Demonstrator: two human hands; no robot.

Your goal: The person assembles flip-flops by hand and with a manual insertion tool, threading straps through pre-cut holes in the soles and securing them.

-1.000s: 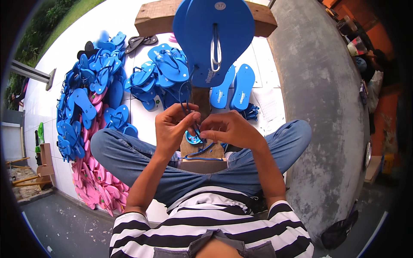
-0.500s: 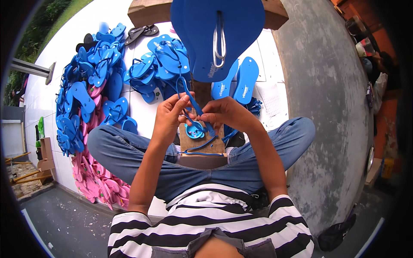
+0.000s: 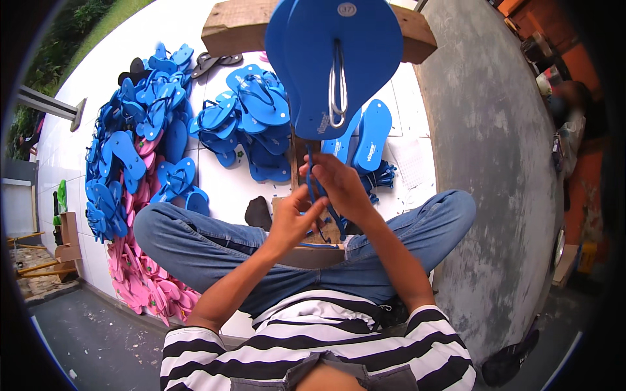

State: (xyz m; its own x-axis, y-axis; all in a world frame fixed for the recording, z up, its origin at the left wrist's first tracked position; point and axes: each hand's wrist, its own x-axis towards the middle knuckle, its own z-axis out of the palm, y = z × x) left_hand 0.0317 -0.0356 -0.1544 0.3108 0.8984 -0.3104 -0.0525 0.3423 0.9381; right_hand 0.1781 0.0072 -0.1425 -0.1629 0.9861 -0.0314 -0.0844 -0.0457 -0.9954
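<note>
Shifted rightward: my left hand (image 3: 295, 218) — fingers part-bent, hold unclear. Right hand (image 3: 339, 186): closed on strap (image 3: 309, 171), between hands, near soles (image 3: 339, 72) — could slip if the pinch loosens.

A slender, flexible blue strap (image 3: 335, 217) is held up near the middle of the view. It runs lengthwise, its middle partly covered, its lower part slanting rightward.

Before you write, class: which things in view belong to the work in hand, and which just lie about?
Seemingly part of the work:
blue strap, at the left hand and right hand
blue soles at the wooden stand
blue strap bundle

Apparently just lying about:
dark sandals
green object, far left
</note>
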